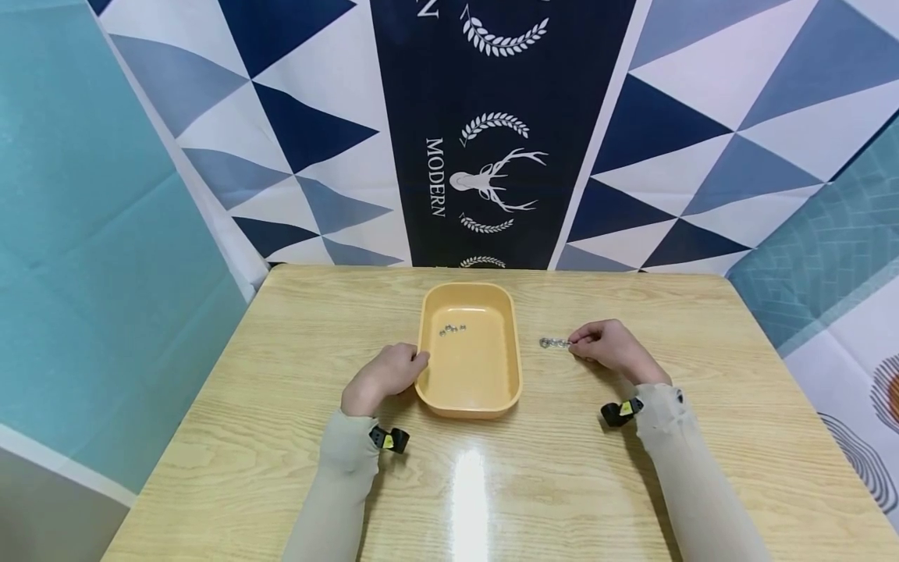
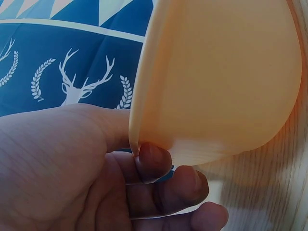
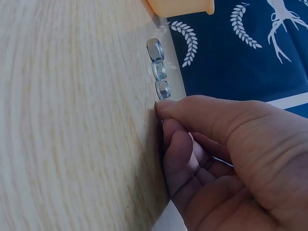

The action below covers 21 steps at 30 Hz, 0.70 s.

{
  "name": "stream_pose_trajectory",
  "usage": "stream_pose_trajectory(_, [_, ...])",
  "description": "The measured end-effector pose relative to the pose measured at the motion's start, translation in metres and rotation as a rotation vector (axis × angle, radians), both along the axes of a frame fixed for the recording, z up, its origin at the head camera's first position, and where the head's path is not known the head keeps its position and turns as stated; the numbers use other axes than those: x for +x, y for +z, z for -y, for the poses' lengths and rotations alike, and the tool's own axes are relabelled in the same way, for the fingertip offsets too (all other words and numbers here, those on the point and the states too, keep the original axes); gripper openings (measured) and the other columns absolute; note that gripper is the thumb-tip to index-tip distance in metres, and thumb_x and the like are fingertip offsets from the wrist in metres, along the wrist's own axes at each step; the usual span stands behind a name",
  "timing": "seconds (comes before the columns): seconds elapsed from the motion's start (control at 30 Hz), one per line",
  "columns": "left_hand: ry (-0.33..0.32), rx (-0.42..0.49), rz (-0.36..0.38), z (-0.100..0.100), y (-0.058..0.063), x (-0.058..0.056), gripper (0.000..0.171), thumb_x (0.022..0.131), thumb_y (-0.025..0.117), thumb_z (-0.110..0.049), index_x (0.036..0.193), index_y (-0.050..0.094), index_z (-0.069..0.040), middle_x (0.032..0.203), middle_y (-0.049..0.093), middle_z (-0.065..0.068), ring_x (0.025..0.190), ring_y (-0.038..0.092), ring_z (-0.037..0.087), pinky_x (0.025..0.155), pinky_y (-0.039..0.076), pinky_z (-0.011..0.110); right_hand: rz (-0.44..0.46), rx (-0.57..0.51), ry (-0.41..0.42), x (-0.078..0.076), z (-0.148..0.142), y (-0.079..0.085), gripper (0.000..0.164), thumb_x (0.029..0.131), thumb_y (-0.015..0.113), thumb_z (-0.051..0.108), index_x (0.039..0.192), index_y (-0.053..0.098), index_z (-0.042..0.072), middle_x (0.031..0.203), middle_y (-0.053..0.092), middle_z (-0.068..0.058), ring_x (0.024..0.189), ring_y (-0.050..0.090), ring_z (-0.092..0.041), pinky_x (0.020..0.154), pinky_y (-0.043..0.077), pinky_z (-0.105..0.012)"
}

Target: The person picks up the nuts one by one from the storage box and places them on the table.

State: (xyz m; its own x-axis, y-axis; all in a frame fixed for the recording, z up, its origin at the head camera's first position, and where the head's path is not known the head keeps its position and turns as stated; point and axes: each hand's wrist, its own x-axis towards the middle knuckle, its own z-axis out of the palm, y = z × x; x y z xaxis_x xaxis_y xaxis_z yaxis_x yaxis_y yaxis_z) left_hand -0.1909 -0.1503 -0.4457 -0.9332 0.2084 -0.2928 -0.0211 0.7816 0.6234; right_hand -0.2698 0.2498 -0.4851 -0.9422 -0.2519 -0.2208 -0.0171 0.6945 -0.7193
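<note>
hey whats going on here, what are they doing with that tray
A person's left hand grips the side of a yellow tray, in which a few small shiny pieces lie. To the right of the tray, a short row of shiny pieces lies on the wooden table. The right hand is at the row's far end from the tray; whether its fingertips pinch a piece is hidden.

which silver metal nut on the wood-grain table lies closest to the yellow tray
The end nut, farthest from the right hand; it looks larger than the others.
</note>
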Motion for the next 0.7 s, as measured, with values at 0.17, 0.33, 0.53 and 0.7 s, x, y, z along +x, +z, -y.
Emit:
stream_pose_trajectory(0.17, [-0.006, -0.004, -0.009, 0.0004, 0.0006, -0.0004, 0.043, 0.110, 0.037, -0.031, 0.074, 0.051, -0.013, 0.060, 0.047, 0.001, 0.049, 0.043, 0.016, 0.053, 0.039, 0.029, -0.009, 0.001, -0.003, -0.0001, 0.0000, -0.0008, 0.024, 0.096, 0.071, 0.018, 0.114, 0.073, 0.001, 0.099, 0.073, -0.010, 0.083, 0.061, -0.015, 0.068, 0.050, -0.024])
stream_pose_trajectory(0.33, [0.002, -0.009, -0.005, -0.0003, 0.0005, -0.0010, 0.042, 0.110, 0.037, -0.032, 0.076, 0.053, -0.012, 0.062, 0.047, 0.002, 0.051, 0.044, 0.016, 0.053, 0.039, 0.029, -0.002, 0.000, -0.010, 0.0011, -0.0007, 0.0004, 0.026, 0.096, 0.071, 0.018, 0.115, 0.072, 0.000, 0.100, 0.072, -0.011, 0.084, 0.061, -0.016, 0.068, 0.051, -0.025])
stream_pose_trajectory(0.53, [0.015, -0.011, 0.011, -0.0008, 0.0009, -0.0007, 0.042, 0.110, 0.037, -0.033, 0.077, 0.053, -0.012, 0.064, 0.048, 0.003, 0.052, 0.044, 0.017, 0.054, 0.039, 0.029, 0.010, -0.006, -0.025, 0.0043, 0.0000, 0.0019, 0.025, 0.096, 0.071, 0.017, 0.114, 0.071, 0.000, 0.098, 0.071, -0.010, 0.081, 0.060, -0.016, 0.066, 0.050, -0.025])
stream_pose_trajectory(0.7, [0.015, -0.013, 0.015, -0.0009, -0.0001, -0.0002, 0.042, 0.110, 0.038, -0.033, 0.077, 0.052, -0.012, 0.064, 0.048, 0.003, 0.052, 0.043, 0.016, 0.053, 0.038, 0.029, -0.004, 0.009, -0.039, 0.0094, 0.0020, 0.0028, 0.022, 0.095, 0.072, 0.016, 0.111, 0.070, 0.001, 0.092, 0.070, -0.008, 0.078, 0.060, -0.016, 0.068, 0.050, -0.026])
